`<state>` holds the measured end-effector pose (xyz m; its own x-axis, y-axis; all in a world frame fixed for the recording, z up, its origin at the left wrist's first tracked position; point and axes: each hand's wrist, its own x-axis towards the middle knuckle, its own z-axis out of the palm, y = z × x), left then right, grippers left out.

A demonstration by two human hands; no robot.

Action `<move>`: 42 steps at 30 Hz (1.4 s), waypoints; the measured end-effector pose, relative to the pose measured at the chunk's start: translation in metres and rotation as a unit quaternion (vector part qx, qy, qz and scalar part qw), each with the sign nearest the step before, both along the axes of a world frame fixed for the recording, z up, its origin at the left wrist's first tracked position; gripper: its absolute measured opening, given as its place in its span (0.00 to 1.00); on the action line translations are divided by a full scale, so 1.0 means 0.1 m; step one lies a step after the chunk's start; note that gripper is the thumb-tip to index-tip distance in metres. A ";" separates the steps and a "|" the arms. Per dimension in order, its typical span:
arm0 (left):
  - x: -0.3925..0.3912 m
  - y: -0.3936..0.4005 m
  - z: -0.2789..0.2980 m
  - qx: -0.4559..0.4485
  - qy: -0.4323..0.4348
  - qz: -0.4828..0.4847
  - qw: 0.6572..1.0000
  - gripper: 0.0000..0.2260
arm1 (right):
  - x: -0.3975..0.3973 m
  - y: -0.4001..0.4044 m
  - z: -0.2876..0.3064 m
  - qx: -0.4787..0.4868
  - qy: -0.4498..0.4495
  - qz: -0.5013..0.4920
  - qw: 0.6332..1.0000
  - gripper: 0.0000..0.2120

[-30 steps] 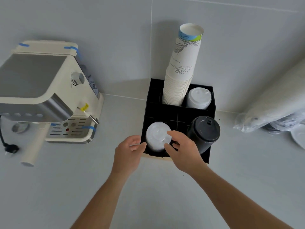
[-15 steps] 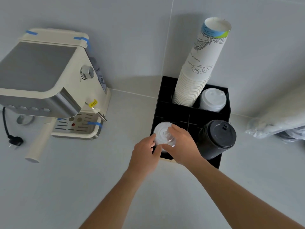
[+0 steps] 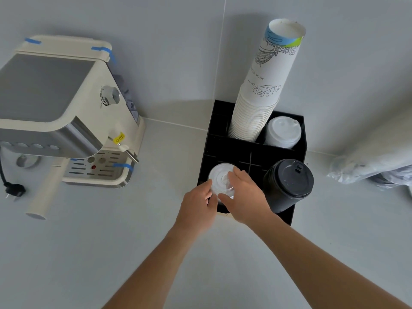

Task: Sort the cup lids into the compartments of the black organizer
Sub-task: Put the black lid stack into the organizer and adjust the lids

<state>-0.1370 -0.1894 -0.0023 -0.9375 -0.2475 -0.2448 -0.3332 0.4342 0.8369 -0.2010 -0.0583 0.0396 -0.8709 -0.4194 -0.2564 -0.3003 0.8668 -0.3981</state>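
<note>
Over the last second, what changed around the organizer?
The right hand slid over the white lid stack, covering more of it; the left hand closed in against its near edge. Black lids, paper cups and the organizer stayed put.

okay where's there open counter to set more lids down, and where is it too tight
Bare counter lies between the coffee machine and the black organizer, and in front of both. Crowded: the front-left compartment, where both hands, left and right, meet on the clear lids, beside the black lids.
</note>
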 end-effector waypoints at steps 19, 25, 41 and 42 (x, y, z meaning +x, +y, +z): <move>-0.02 -0.02 0.30 0.032 -0.017 0.004 0.999 0.12 | 0.19 0.21 0.22 -0.071 -0.038 -0.038 0.996 0.28; -0.01 -0.08 0.45 -0.010 0.006 0.000 1.000 0.23 | 0.44 0.51 0.50 -0.192 -0.018 -0.095 0.977 0.24; -0.42 0.10 0.98 0.029 0.104 -0.018 0.994 0.17 | -0.21 1.14 1.37 -0.328 0.115 -0.185 0.919 0.15; -0.50 0.13 1.01 0.024 0.110 -0.030 0.993 0.16 | -0.33 1.16 1.38 -0.314 0.124 -0.190 0.922 0.15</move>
